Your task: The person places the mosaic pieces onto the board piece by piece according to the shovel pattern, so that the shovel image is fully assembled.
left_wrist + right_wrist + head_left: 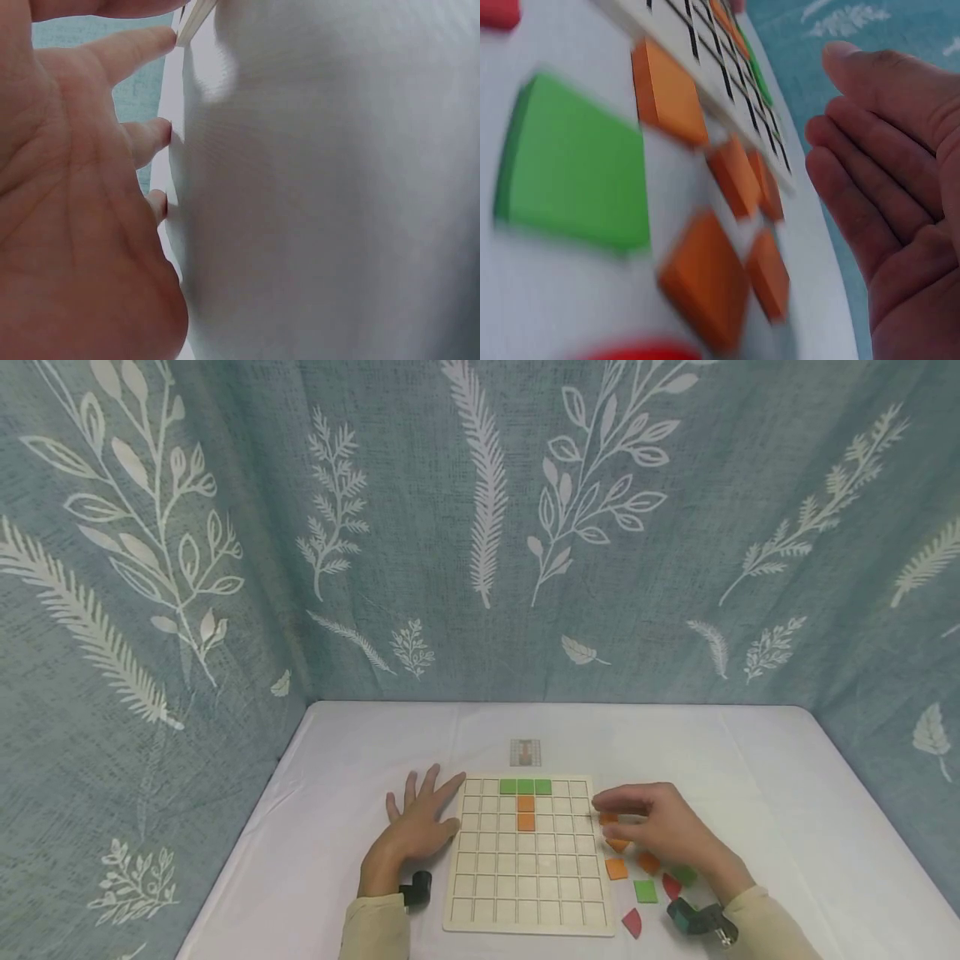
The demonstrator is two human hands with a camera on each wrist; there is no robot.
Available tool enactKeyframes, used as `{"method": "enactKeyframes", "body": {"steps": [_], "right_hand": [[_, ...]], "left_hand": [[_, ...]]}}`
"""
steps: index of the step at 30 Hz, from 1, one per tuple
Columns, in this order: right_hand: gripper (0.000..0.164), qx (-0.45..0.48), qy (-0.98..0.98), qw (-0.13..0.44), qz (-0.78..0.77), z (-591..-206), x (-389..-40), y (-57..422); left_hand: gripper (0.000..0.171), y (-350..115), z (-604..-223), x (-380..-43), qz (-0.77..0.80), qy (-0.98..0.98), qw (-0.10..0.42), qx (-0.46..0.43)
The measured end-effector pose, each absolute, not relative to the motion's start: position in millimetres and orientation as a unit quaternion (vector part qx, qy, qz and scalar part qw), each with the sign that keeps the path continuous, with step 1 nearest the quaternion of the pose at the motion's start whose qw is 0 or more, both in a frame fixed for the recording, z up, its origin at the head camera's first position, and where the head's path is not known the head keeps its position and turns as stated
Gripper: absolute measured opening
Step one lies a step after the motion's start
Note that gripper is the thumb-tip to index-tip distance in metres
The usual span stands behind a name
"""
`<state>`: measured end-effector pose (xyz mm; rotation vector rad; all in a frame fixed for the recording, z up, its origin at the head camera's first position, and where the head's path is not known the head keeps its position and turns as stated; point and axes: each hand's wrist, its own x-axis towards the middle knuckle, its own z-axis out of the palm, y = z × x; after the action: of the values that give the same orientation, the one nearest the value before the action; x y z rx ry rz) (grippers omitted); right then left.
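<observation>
A pale wooden grid board (495,877) lies flat on the table. Three green square tiles (526,787) fill the middle of its top row, and two orange tiles (527,822) run down below the centre one. My left hand (416,827) is spread at the board's left side, index fingertip at the top corner and thumb at the edge. Over loose orange tiles beside the board's right edge hovers my right hand (667,827), with nothing between thumb and fingers. In the right wrist view, several orange tiles (671,97) and a green tile (577,165) lie below that hand.
A small card with a printed grid pattern (525,752) lies beyond the board. Right of the board are a loose green tile (645,892) and red rounded pieces (632,923). A leaf-patterned blue-green curtain (450,643) hangs behind the white-covered table (675,735).
</observation>
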<state>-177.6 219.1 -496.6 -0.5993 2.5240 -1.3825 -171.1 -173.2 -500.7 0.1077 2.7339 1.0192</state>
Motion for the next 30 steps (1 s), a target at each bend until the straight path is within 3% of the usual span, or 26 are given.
{"method": "enactKeyframes", "body": {"steps": [13, 30], "right_hand": [[0.039, -0.199, 0.887, 0.107, -0.403, -499, -184, 254], [0.034, -0.13, 0.917, 0.085, -0.367, -503, -162, 271]], "left_hand": [[0.076, -172, -501, -170, 0.348, 0.931, 0.108, 0.035], [0.074, -172, -499, -169, 0.354, 0.928, 0.107, 0.037]]}}
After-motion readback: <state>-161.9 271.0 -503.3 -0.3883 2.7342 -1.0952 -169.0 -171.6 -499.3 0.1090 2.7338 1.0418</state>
